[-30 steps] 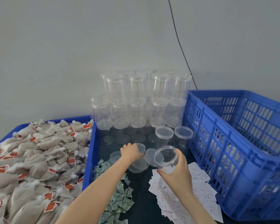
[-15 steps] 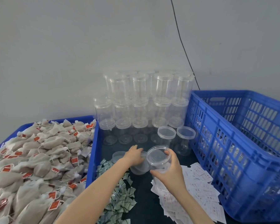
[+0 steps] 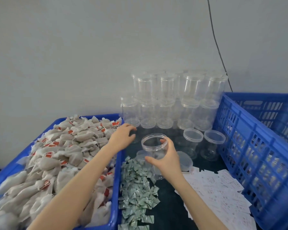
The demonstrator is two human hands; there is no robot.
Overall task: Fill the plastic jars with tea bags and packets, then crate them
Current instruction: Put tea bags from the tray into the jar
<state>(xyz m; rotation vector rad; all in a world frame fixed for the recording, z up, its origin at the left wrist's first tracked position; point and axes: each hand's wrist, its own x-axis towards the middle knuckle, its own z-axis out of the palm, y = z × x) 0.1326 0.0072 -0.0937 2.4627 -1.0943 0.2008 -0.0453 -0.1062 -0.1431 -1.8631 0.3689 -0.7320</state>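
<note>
My right hand (image 3: 167,159) grips an open clear plastic jar (image 3: 154,145) upright, just above the dark table. My left hand (image 3: 123,136) hovers with loosely curled fingers over the right edge of the blue tray (image 3: 116,171) of tea bags (image 3: 61,156), holding nothing. A loose lid (image 3: 184,161) lies just right of the held jar. Small green packets (image 3: 136,183) lie in a pile below the jar, and white paper packets (image 3: 218,188) are spread to the right.
Stacked lidded clear jars (image 3: 178,100) stand against the grey wall, with two single lidded jars (image 3: 203,143) in front. A tall blue slatted crate (image 3: 256,146) fills the right side. A black cable (image 3: 216,40) runs down the wall.
My left hand has left the lid on the table and moved left and back to the tea bag tray's edge. My right hand has brought the open jar slightly left.
</note>
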